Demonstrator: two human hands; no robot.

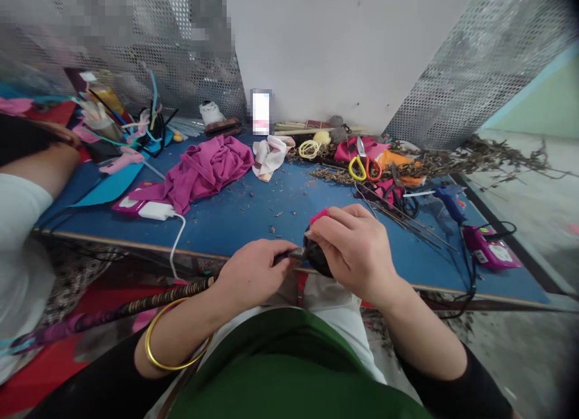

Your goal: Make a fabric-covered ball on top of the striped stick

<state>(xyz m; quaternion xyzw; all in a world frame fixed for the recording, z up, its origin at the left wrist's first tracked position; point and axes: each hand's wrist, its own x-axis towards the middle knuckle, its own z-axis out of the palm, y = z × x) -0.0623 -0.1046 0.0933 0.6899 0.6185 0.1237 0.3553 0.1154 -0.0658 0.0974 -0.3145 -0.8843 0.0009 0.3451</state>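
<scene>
My left hand (253,273) is closed around a long wrapped stick (167,291), whose banded and purple length runs down to the lower left past my wrist. At its upper end a dark round piece (318,257) hangs over the table's front edge. My right hand (355,244) grips this dark piece from above, with a bit of pink material (319,215) showing at its fingertips. The fingers of both hands nearly meet at the dark piece. Exactly how the stick joins it is hidden by my fingers.
The blue table (271,208) holds purple cloth (212,166), a white cloth (270,157), scissors (364,166), dried twigs (488,157), a blue glue gun (450,203) and purple power strips (491,250). Another person's arm (40,172) rests at the left.
</scene>
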